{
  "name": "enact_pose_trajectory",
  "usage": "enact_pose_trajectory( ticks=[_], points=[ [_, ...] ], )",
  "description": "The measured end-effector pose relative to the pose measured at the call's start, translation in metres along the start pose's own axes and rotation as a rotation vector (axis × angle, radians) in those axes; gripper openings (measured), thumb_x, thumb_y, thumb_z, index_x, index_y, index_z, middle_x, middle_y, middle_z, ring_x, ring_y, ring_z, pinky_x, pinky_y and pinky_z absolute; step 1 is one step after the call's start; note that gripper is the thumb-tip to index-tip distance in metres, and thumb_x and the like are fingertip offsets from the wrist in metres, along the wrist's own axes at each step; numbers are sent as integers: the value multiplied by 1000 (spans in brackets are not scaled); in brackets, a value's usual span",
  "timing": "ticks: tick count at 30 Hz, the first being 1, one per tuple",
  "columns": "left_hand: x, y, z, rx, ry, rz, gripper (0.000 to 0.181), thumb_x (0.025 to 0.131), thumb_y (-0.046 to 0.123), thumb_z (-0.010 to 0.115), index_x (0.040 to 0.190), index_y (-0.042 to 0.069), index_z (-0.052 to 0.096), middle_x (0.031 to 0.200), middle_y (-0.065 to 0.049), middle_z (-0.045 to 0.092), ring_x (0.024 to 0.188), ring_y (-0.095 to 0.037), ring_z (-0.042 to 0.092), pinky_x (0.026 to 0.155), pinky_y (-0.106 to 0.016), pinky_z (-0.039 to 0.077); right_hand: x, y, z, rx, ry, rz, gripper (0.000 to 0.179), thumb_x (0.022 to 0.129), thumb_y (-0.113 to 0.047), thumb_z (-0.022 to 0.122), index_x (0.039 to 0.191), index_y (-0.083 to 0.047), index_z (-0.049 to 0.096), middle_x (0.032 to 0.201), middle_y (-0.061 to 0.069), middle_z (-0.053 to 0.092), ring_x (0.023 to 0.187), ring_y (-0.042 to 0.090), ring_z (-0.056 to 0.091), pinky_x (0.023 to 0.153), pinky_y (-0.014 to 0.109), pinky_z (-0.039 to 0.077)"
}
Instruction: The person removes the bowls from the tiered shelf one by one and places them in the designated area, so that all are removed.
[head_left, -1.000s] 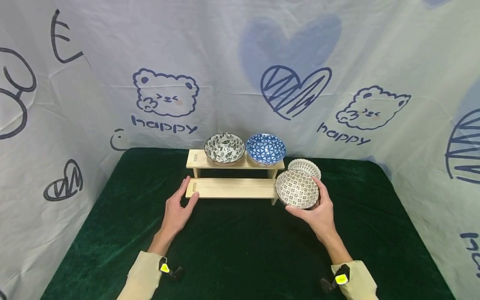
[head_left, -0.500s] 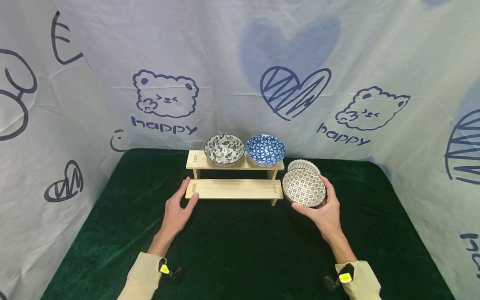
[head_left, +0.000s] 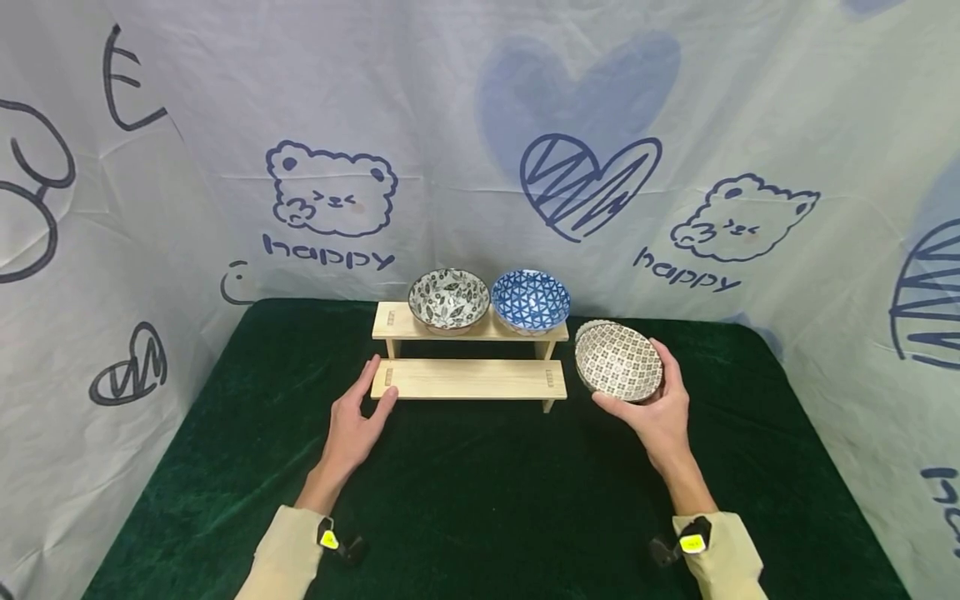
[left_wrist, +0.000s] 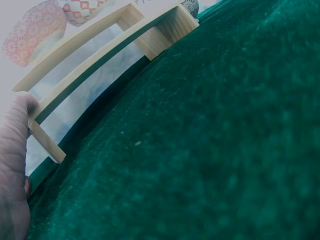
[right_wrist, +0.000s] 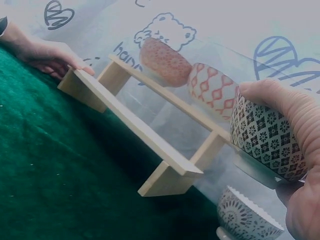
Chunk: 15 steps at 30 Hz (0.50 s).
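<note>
In the head view, my right hand [head_left: 663,421] grips a brown-and-white patterned bowl [head_left: 621,361] by its side, to the right of a two-step wooden stand [head_left: 472,379]. The right wrist view shows this bowl [right_wrist: 267,137] raised above a white scalloped bowl [right_wrist: 247,215], which it mostly hides in the head view. My left hand [head_left: 356,421] rests against the left end of the lower step, thumb at the front edge and fingers extended. A black-and-white leaf-patterned bowl [head_left: 450,298] and a blue geometric-patterned bowl [head_left: 531,300] stand side by side on the upper step.
Dark green cloth [head_left: 480,500] covers the table under the stand. A white curtain [head_left: 450,125] with blue drawings hangs close behind the stand and along both sides.
My right hand has carried the patterned bowl rightward and slightly back, away from the lower step's right end and over the scalloped bowl. My left hand has stayed at the stand.
</note>
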<state>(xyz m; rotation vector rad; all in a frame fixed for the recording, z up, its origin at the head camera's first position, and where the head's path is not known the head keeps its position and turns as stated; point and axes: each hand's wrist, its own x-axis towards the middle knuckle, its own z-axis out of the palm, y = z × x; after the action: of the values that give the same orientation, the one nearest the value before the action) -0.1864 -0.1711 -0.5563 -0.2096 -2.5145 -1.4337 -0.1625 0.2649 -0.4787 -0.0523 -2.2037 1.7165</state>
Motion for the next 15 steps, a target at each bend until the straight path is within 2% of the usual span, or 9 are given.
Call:
enact_pose_trajectory(
  ticks=[15],
  points=[
    [-1, -2, 1, 0, 4, -4, 68, 105, 38, 65, 161, 10, 40, 166, -10, 38, 154, -31, 35, 123, -58, 30, 17, -3, -8, 54, 37, -25, 105, 75, 7, 89, 161, -14, 32, 160, 6, 39, 141, 28, 43, 109, 18, 45]
  ],
)
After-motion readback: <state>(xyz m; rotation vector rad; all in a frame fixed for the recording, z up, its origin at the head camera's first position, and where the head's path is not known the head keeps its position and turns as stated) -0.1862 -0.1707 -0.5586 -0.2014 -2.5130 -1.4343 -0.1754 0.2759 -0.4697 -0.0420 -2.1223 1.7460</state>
